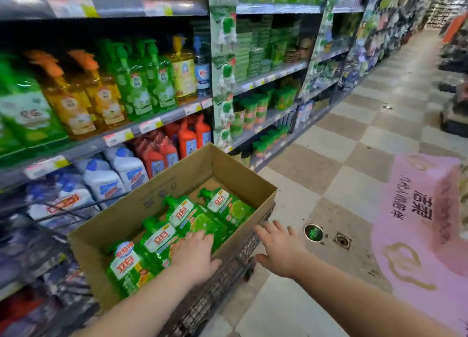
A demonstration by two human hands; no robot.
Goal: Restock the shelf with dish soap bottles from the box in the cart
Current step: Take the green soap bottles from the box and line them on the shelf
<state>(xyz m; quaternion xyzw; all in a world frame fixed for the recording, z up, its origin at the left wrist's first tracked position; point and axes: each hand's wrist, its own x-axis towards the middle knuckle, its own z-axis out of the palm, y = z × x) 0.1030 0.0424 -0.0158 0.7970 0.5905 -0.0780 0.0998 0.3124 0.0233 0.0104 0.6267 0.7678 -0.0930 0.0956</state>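
Green translucent plastic dish soap bottles [192, 217] with pump tops and white-and-red labels lie on their sides, packed close, in an open brown corrugated cardboard box [157, 192]. The box sits in a black wire-mesh cart [228, 276] drawn up beside the grey metal shelf [162, 120]. The left hand [195, 255] reaches over the box's near wall, its fingers lying fairly straight across the glossy side of one bottle, thumb at the cardboard edge (touching, not curled round anything that shows). The right hand [281, 248] hovers outside the box, just beside its corner, palm down, fingers spread and holding nothing; the two hands are apart. On the shelf stand upright green pump bottles [141, 83] and amber pump bottles [83, 93] with orange tops, above paper price tags on the rail. Below are squat red jugs [187, 139] and white jugs [126, 167]. The tiled floor [354, 139] is a smooth beige-and-brown check, with a pink sticker [417, 210] and a round metal drain cover [313, 232].
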